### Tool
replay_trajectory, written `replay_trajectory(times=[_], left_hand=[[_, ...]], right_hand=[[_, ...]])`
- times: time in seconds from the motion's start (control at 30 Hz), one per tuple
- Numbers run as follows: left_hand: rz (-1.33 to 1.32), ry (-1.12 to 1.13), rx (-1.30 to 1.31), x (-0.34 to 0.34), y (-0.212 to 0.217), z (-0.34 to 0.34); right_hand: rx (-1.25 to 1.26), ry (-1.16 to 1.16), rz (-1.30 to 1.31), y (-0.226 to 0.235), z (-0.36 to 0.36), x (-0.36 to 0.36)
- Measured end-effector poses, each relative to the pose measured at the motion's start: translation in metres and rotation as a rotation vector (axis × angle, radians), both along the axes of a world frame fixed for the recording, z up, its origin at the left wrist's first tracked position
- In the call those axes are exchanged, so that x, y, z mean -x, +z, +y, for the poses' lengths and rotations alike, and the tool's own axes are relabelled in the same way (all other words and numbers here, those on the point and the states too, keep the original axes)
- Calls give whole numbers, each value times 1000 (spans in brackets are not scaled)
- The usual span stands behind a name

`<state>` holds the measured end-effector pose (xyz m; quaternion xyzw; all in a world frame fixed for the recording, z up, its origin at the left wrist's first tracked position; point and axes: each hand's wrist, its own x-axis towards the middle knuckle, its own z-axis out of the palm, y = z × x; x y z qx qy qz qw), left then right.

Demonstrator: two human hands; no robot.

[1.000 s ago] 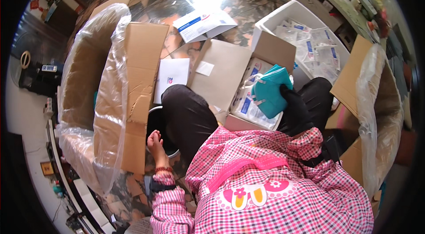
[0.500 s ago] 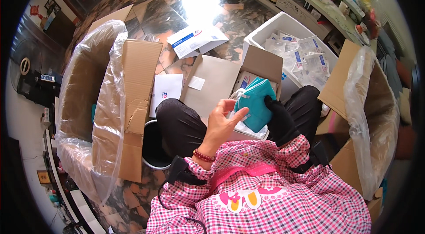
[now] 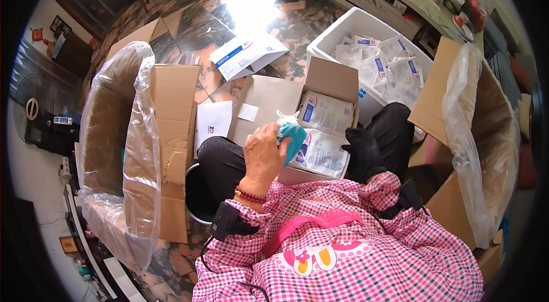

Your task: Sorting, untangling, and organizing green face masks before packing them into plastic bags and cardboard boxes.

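Observation:
My left hand (image 3: 264, 150) is closed round a small stack of teal folded face masks (image 3: 294, 141), and white ear loops stick up from their top. It holds them over the left part of an open cardboard carton (image 3: 331, 78). Inside the carton lie flat white packets (image 3: 321, 153) with blue labels, in two stacks. At the carton's right edge is my right hand (image 3: 362, 152) in a black glove, its fingers apart and nothing seen in them.
A white foam box (image 3: 321, 45) full of clear packets stands beyond my right knee. Plastic-lined cardboard boxes stand at left (image 3: 150, 130) and right (image 3: 457, 79). A dark bin (image 3: 197, 216) is by my left leg; a flattened white carton (image 3: 240, 53) lies on the floor ahead.
The teal masks have moved left and down, from between both hands into my left hand alone. My right hand has let go of them, uncovering the packets in the carton.

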<state>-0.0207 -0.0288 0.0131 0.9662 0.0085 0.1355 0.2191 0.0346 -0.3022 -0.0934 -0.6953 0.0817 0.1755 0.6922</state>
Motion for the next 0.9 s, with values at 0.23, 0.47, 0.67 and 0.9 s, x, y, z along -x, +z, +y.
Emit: replay_trajectory(times=[0.23, 0.47, 0.67, 0.9], left_hand=[[173, -217, 217, -1, 11, -15], [345, -214, 468, 1, 10, -7], [207, -217, 249, 3, 3, -30], [74, -177, -36, 4, -3, -37]], right_hand=[[651, 582, -943, 125, 54, 10], [798, 669, -1086, 106, 51, 2], [706, 511, -1163, 97, 61, 5], [955, 546, -1195, 92, 66, 10]])
